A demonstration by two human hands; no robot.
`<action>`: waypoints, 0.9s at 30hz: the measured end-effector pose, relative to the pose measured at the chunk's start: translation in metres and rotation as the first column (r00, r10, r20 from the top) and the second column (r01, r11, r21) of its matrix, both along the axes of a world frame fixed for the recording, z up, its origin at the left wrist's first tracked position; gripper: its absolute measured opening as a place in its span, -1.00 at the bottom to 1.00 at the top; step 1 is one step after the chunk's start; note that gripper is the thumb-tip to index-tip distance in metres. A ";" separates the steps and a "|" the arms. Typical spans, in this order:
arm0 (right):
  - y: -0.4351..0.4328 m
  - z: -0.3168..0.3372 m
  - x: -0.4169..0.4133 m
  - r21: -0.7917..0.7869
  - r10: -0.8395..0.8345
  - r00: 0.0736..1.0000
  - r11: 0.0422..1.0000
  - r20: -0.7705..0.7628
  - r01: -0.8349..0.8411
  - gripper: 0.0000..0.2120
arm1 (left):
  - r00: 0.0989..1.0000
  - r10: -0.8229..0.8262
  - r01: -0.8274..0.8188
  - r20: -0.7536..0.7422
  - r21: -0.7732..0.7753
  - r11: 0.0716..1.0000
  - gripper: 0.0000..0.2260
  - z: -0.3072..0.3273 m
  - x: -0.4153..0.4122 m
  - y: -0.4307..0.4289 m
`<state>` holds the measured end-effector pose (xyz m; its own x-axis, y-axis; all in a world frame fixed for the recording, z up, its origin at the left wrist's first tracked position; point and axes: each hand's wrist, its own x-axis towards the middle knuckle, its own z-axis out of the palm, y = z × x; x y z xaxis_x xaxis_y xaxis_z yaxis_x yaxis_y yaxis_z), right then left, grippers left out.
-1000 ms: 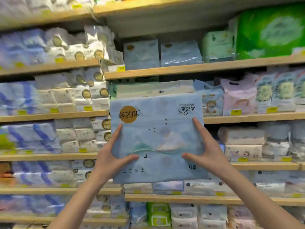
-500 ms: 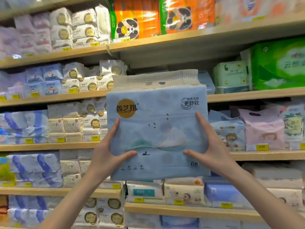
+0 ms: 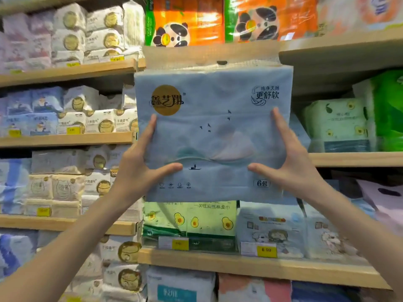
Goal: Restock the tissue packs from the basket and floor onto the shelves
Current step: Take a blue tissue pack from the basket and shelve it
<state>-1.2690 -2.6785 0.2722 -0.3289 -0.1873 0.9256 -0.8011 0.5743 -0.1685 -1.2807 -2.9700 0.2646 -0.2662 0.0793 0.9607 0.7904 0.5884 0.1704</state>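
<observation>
A large pale blue tissue pack [image 3: 213,101] with a gold round logo and a perforated carry strip on top is held upright in front of the shelves. My left hand [image 3: 139,168] grips its lower left edge, thumb on the front. My right hand [image 3: 290,166] grips its lower right edge the same way. The pack's top reaches the underside of the wooden shelf [image 3: 340,46] that carries the orange panda packs [image 3: 187,20]. The pack hides the shelf bay behind it. No basket or floor shows.
Wooden shelves [image 3: 257,267] full of tissue packs fill the view. White gold-logo packs [image 3: 91,123] stand on the left, green avocado packs [image 3: 335,125] on the right and more below the held pack [image 3: 189,221]. Yellow price tags line the shelf edges.
Both hands have lifted the blue pack upward past two shelf levels. The view has tilted up with it and come closer, and the panda packs now show at the top.
</observation>
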 end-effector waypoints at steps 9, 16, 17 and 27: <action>-0.039 0.046 -0.029 -0.016 -0.087 0.983 0.996 -0.161 0.086 0.01 | 0.988 -0.051 0.049 -0.145 -0.017 0.999 -0.11 0.052 -0.045 -0.040; -0.061 0.077 -0.043 -0.024 -0.130 0.962 0.992 -0.240 0.128 0.01 | 0.972 -0.080 0.076 -0.221 -0.026 0.997 -0.08 0.087 -0.082 -0.055; -0.061 0.082 -0.047 -0.018 -0.139 0.956 0.990 -0.258 0.139 0.01 | 0.971 -0.084 0.079 -0.222 -0.032 0.996 -0.08 0.091 -0.089 -0.055; -0.050 0.111 -0.100 -0.021 -0.243 0.920 0.968 -0.309 0.249 0.04 | 0.974 -0.058 0.052 -0.221 -0.033 0.998 -0.08 0.121 -0.147 -0.039</action>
<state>-1.3689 -2.7286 0.3835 -0.0680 -0.1549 0.9856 -0.6449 0.7606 0.0751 -1.4282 -3.0086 0.3853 -0.0415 0.1140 0.9926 0.8378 0.5453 -0.0276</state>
